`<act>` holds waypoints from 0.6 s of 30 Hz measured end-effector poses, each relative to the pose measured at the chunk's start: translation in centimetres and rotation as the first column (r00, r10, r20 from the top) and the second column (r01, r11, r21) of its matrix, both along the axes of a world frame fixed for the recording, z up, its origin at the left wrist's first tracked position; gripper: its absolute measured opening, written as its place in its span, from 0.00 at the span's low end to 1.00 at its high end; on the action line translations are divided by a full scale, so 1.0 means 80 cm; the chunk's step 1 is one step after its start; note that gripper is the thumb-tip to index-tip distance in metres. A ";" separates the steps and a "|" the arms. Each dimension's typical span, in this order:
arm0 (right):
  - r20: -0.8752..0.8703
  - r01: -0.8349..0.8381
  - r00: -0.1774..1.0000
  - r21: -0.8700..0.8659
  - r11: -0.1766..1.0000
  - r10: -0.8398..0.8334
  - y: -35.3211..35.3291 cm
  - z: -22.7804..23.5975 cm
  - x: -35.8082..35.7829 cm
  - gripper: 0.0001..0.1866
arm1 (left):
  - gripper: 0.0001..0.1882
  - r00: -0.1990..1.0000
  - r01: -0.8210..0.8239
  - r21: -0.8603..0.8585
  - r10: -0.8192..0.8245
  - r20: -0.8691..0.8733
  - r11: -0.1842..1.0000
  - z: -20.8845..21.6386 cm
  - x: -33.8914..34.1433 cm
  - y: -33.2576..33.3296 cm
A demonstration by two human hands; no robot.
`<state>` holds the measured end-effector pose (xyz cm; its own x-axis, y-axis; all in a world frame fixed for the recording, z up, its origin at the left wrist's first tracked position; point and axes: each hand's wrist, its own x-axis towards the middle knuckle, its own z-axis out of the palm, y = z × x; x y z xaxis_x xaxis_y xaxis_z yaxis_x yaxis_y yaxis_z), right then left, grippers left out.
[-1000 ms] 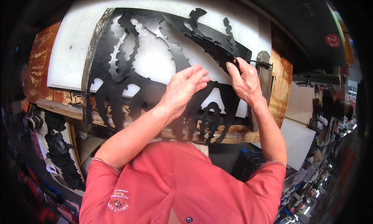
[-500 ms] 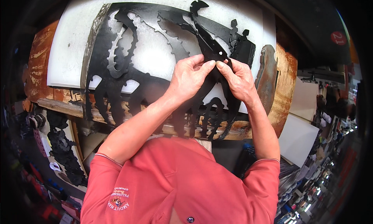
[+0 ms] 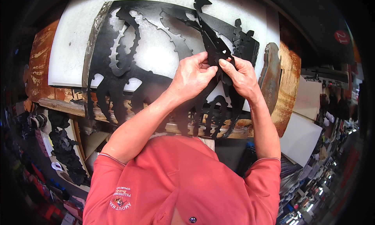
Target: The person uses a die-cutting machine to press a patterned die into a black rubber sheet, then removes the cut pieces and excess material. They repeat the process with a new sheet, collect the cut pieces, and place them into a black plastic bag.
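1. Leftmost, scrap [image 3: 66, 154] hangs in a dark heap below the bench [image 3: 43, 57]
2. Next, a black sheet [image 3: 117, 61] with toothed cut-outs lies on a white board [image 3: 74, 41]
3. Left hand [image 3: 191, 78] pinches a black strip [image 3: 213, 49] lifted from the sheet, fingers closed on it
4. Right hand [image 3: 240, 78] grips the strip too, thumb and fingers clamped, just beside the left

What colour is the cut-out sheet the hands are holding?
Black; the flat cut-out sheet shows best in the head view.
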<state>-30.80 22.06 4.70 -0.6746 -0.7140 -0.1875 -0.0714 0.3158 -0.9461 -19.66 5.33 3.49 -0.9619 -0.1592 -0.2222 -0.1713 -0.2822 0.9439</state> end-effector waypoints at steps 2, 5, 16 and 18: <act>0.069 -0.001 0.998 0.008 1.000 0.001 0.002 -0.002 -0.006 0.14 | 0.21 1.000 -0.006 0.002 0.006 0.020 1.000 0.004 0.002 0.001; 0.201 -0.030 0.979 -0.078 0.996 0.045 0.003 -0.002 -0.011 0.14 | 0.22 0.998 0.028 0.018 -0.029 0.057 0.999 0.013 0.002 -0.001; 0.062 0.082 0.995 -0.087 0.993 -0.076 -0.014 0.015 0.007 0.12 | 0.12 0.978 -0.211 -0.444 0.184 -0.102 0.871 0.004 -0.013 0.002; 0.111 0.150 0.984 -0.114 0.982 -0.137 -0.010 0.028 -0.001 0.13 | 0.11 0.983 -0.180 -0.338 0.185 -0.019 0.924 0.000 -0.013 -0.005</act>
